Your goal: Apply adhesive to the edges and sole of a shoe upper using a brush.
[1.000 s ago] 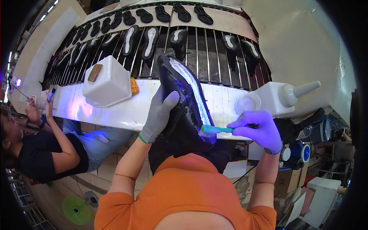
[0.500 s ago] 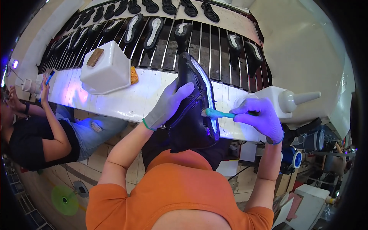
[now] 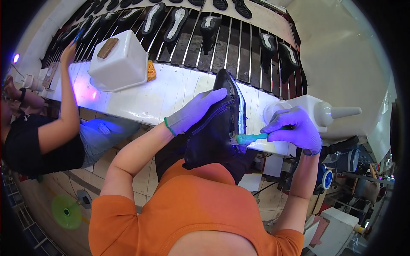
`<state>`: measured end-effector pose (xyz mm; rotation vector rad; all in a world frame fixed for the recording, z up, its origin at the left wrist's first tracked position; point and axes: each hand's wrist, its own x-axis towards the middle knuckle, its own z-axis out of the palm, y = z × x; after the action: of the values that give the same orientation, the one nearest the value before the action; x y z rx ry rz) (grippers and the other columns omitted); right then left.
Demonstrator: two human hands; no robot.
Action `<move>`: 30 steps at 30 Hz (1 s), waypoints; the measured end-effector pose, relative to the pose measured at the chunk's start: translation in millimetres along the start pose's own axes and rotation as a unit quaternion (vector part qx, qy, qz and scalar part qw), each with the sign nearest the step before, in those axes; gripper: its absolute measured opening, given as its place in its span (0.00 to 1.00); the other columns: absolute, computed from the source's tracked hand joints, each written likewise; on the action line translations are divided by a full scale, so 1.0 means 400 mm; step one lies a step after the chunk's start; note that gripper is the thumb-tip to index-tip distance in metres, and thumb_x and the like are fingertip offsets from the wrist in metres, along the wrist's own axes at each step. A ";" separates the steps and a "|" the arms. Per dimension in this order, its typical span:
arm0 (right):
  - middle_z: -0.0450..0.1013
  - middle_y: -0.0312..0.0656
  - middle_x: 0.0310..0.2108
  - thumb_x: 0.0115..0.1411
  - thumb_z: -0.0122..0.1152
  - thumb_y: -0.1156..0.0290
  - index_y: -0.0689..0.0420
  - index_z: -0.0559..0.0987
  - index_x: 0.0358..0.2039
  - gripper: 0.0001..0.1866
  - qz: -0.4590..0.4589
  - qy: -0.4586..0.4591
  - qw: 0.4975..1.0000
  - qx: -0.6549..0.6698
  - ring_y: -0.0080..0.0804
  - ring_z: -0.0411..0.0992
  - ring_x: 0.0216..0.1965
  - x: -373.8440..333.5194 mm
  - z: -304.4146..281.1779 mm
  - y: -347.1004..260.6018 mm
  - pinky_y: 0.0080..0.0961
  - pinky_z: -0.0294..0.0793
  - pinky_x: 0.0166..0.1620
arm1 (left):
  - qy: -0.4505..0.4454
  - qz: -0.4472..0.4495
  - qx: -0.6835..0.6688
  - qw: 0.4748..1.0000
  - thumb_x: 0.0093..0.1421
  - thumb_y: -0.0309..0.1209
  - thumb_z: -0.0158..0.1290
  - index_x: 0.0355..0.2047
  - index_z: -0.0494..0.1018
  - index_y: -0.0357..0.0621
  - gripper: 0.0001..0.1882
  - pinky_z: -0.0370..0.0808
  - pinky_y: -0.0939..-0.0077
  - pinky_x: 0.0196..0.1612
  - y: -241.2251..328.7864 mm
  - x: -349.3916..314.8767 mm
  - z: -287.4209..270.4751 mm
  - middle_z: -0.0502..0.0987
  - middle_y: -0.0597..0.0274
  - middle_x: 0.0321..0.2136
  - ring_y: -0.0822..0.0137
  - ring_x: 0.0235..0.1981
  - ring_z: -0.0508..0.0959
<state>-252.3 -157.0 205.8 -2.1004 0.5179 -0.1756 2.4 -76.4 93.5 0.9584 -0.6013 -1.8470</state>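
Note:
My gloved left hand (image 3: pixel 197 110) is wrapped round the upper part of a black boot (image 3: pixel 215 136), its thumb lying over the side. The boot is tilted over the front edge of the white bench, toe pointing away from me. A bright glowing strip (image 3: pixel 241 109) runs along its sole edge on the right. In my gloved right hand (image 3: pixel 292 128) is a teal-handled brush (image 3: pixel 253 138), pinched between thumb and fingers. Its bristles touch the boot low on the right, near the heel end of the strip.
A white plastic box (image 3: pixel 117 64) with a brown block (image 3: pixel 107 48) stands on the bench (image 3: pixel 171 87), an orange sponge-like piece (image 3: pixel 151 71) beside it. A white spouted bottle (image 3: pixel 305 112) lies at right. Beyond, a roller conveyor (image 3: pixel 230 51) carries black boots and soles. A co-worker (image 3: pixel 42 141) sits at left.
The boot has come nearer me and its toe has swung right. My brush has moved down along the strip toward the heel. The co-worker's arm has reached toward the conveyor with a blue-handled tool.

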 end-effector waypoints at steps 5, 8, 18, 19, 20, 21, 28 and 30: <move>0.77 0.37 0.22 0.46 0.74 0.73 0.60 0.85 0.33 0.12 -0.002 -0.034 0.998 0.043 0.20 0.71 0.21 0.023 -0.011 0.005 0.20 0.65 0.25 | -0.009 -0.109 -0.055 0.992 0.66 0.44 0.46 0.51 0.71 0.35 0.24 0.76 0.76 0.48 -0.018 0.003 0.010 0.78 0.58 0.43 0.71 0.40 0.78; 0.78 0.38 0.23 0.46 0.74 0.74 0.60 0.85 0.33 0.12 -0.009 -0.053 0.997 0.058 0.21 0.72 0.22 0.036 -0.013 0.014 0.20 0.67 0.26 | -0.002 -0.160 -0.056 0.986 0.66 0.45 0.46 0.51 0.71 0.38 0.24 0.76 0.77 0.46 -0.029 0.006 0.020 0.78 0.59 0.43 0.71 0.39 0.78; 0.79 0.40 0.26 0.46 0.74 0.76 0.62 0.84 0.32 0.11 -0.010 -0.089 0.990 0.108 0.21 0.75 0.27 0.078 -0.015 0.014 0.20 0.70 0.30 | -0.221 -0.231 -0.309 0.895 0.67 0.43 0.45 0.54 0.67 0.42 0.22 0.75 0.70 0.53 -0.123 0.009 0.037 0.75 0.53 0.49 0.64 0.47 0.78; 0.79 0.40 0.26 0.46 0.74 0.76 0.62 0.84 0.32 0.11 -0.010 -0.089 0.990 0.109 0.21 0.75 0.27 0.079 -0.015 0.015 0.20 0.70 0.30 | -0.221 -0.232 -0.309 0.896 0.67 0.43 0.45 0.54 0.67 0.42 0.22 0.75 0.70 0.53 -0.131 0.009 0.043 0.75 0.53 0.49 0.64 0.47 0.78; 0.79 0.39 0.26 0.45 0.74 0.76 0.62 0.84 0.32 0.11 -0.004 -0.091 0.989 0.117 0.21 0.74 0.26 0.080 -0.015 0.016 0.19 0.70 0.30 | -0.216 -0.223 -0.324 0.894 0.68 0.42 0.45 0.55 0.67 0.43 0.21 0.74 0.68 0.54 -0.138 0.008 0.048 0.74 0.52 0.50 0.63 0.48 0.77; 0.79 0.39 0.26 0.45 0.75 0.76 0.62 0.85 0.32 0.12 0.003 -0.093 0.988 0.125 0.20 0.74 0.26 0.081 -0.016 0.016 0.19 0.69 0.30 | -0.212 -0.214 -0.339 0.891 0.68 0.41 0.44 0.56 0.66 0.43 0.21 0.74 0.66 0.56 -0.143 0.009 0.052 0.73 0.50 0.51 0.62 0.50 0.76; 0.79 0.38 0.25 0.43 0.75 0.76 0.61 0.85 0.32 0.13 -0.005 -0.087 0.987 0.133 0.18 0.72 0.24 0.084 -0.017 0.033 0.17 0.66 0.28 | -0.222 -0.003 -0.139 0.965 0.70 0.41 0.41 0.45 0.69 0.40 0.17 0.79 0.71 0.33 -0.311 0.115 0.010 0.77 0.55 0.33 0.66 0.31 0.80; 0.78 0.37 0.24 0.43 0.75 0.77 0.61 0.85 0.32 0.13 -0.001 -0.088 0.989 0.120 0.17 0.72 0.25 0.079 -0.018 0.027 0.17 0.66 0.27 | -0.186 0.030 0.172 0.967 0.67 0.39 0.48 0.38 0.71 0.42 0.13 0.74 0.75 0.19 -0.145 -0.043 0.084 0.75 0.59 0.21 0.69 0.18 0.77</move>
<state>-229.4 -180.9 198.5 -1.8603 0.3683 -0.0493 -50.6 -35.1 76.3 0.8023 -1.1982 -1.9173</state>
